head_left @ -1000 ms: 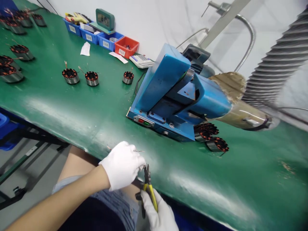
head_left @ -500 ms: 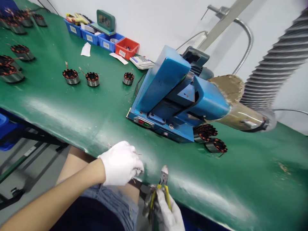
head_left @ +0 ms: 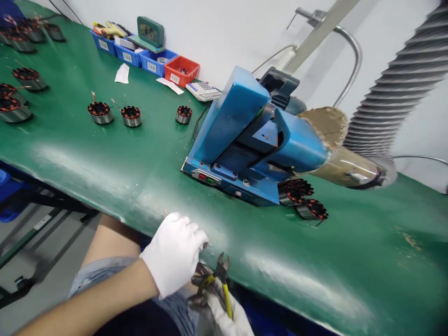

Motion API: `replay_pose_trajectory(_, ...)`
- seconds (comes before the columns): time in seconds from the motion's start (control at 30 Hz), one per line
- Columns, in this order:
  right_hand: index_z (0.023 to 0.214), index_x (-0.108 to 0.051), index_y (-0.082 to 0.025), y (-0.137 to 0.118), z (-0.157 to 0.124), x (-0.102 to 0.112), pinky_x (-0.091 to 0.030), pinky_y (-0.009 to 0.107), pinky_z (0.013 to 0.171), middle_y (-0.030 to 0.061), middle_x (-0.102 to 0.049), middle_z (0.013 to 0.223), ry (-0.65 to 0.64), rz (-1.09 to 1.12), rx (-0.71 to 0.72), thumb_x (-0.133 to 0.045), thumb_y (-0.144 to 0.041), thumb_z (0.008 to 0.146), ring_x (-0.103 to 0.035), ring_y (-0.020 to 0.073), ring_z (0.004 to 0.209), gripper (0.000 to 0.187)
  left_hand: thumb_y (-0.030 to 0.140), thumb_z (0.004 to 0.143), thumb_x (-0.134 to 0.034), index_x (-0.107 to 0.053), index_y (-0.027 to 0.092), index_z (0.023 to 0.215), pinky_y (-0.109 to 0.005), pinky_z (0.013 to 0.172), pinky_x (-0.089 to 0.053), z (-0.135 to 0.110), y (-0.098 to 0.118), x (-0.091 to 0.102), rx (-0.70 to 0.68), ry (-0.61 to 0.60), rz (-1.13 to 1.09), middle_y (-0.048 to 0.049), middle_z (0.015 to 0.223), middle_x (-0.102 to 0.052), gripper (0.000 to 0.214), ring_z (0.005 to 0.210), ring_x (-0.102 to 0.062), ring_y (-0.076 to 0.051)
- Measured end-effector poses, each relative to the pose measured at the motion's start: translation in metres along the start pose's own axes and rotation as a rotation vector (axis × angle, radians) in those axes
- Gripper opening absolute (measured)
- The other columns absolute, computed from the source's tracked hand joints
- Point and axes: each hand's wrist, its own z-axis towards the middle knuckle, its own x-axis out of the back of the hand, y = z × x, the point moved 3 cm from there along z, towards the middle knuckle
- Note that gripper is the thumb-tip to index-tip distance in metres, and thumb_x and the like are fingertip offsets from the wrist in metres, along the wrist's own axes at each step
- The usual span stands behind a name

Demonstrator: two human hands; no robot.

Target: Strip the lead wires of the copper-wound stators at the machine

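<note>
Holding yellow-handled pliers (head_left: 221, 269): right hand (head_left: 231, 317), fingers curled round them | place: worktop's (head_left: 150, 158) near edge, just beside left hand (head_left: 175, 252) | jaws parted, pointing forward, slightly right; long axis steep, handles splayed back | left hand: fingers curled, contents hidden, cannot tell

A plain white wall (head_left: 217, 37) stands behind the far edge of a long, glossy green workbench (head_left: 115, 158). White light gleams in patches along the bench's near edge. Below its near left edge, smooth grey floor (head_left: 66, 256) shows beneath a dark metal bar (head_left: 24, 243). A pale straight post (head_left: 319, 37) slants before the wall.
</note>
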Motion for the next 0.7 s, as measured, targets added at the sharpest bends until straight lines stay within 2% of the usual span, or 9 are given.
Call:
replay_pose_trajectory(0.07,0.095,-0.077,-0.014,-0.002,0.003,-0.002,-0.05,0.039,0.091,0.0131,-0.076,0.095,-0.031,-0.096,-0.018,-0.072,-0.067,0.062,-0.067,0.0331,0.1,0.063,0.014,0.089,-0.045,-0.061,0.019,0.088,-0.043,0.078,-0.041,-0.002,0.0,-0.003,-0.027,0.032,0.009,-0.0048,0.08,-0.061,0.017,0.078,-0.055,-0.024)
replay_pose_trajectory(0.13,0.099,-0.076,-0.015,-0.007,0.003,-0.004,-0.048,0.037,0.094,0.0118,-0.075,0.098,-0.008,-0.15,-0.004,-0.072,-0.065,0.063,-0.066,0.0329,0.102,0.062,0.014,0.088,-0.046,-0.061,0.019,0.087,-0.043,0.077,-0.041,-0.003,0.0,-0.006,-0.043,0.047,0.022,-0.0047,0.079,-0.06,0.016,0.077,-0.054,-0.024)
replay_pose_trajectory(0.23,0.102,-0.074,-0.018,-0.019,-0.001,-0.011,-0.047,0.033,0.095,0.009,-0.075,0.101,0.042,-0.164,0.06,-0.07,-0.06,0.069,-0.065,0.0299,0.103,0.054,0.013,0.085,-0.047,-0.061,0.02,0.087,-0.041,0.076,-0.041,-0.003,-0.001,-0.007,-0.051,0.071,0.018,-0.0042,0.079,-0.059,0.015,0.076,-0.054,-0.023)
replay_pose_trajectory(0.37,0.1,-0.074,-0.016,-0.023,-0.007,-0.02,-0.049,0.03,0.092,0.0093,-0.075,0.099,0.0,-0.129,0.07,-0.065,-0.062,0.072,-0.067,0.0281,0.1,0.054,0.011,0.082,-0.048,-0.063,0.021,0.093,-0.04,0.077,-0.041,-0.004,-0.001,-0.006,-0.044,0.092,0.022,-0.0047,0.081,-0.06,0.021,0.078,-0.054,-0.023)
replay_pose_trajectory(0.43,0.1,-0.073,-0.015,-0.018,-0.008,-0.019,-0.048,0.029,0.092,0.0102,-0.075,0.101,0.044,-0.129,0.059,-0.066,-0.065,0.071,-0.066,0.0286,0.102,0.058,0.01,0.082,-0.048,-0.063,0.021,0.093,-0.04,0.077,-0.041,-0.003,-0.001,-0.005,-0.036,0.078,0.034,-0.0043,0.081,-0.06,0.022,0.077,-0.053,-0.023)
replay_pose_trajectory(0.53,0.102,-0.072,-0.016,-0.007,-0.009,-0.011,-0.049,0.029,0.091,0.0107,-0.074,0.106,0.192,-0.177,0.021,-0.071,-0.065,0.065,-0.063,0.0302,0.106,0.061,0.01,0.081,-0.048,-0.063,0.022,0.091,-0.039,0.076,-0.041,-0.003,-0.001,-0.005,-0.037,0.086,0.024,-0.0034,0.078,-0.059,0.021,0.075,-0.053,-0.022)
replay_pose_trajectory(0.6,0.1,-0.072,-0.017,-0.004,-0.008,-0.008,-0.051,0.03,0.086,0.0107,-0.074,0.101,0.225,-0.18,-0.004,-0.073,-0.065,0.064,-0.065,0.0307,0.1,0.06,0.01,0.081,-0.048,-0.063,0.022,0.09,-0.039,0.075,-0.041,-0.003,0.0,-0.004,-0.042,0.109,0.013,-0.0033,0.077,-0.059,0.021,0.074,-0.053,-0.022)
replay_pose_trajectory(0.7,0.093,-0.073,-0.016,-0.01,-0.005,-0.007,-0.054,0.031,0.074,0.0098,-0.075,0.084,0.158,-0.092,-0.02,-0.069,-0.068,0.065,-0.068,0.0291,0.085,0.059,0.011,0.082,-0.049,-0.063,0.022,0.088,-0.039,0.074,-0.04,-0.005,0.001,-0.004,-0.045,0.113,0.001,-0.0028,0.076,-0.059,0.019,0.074,-0.053,-0.022)
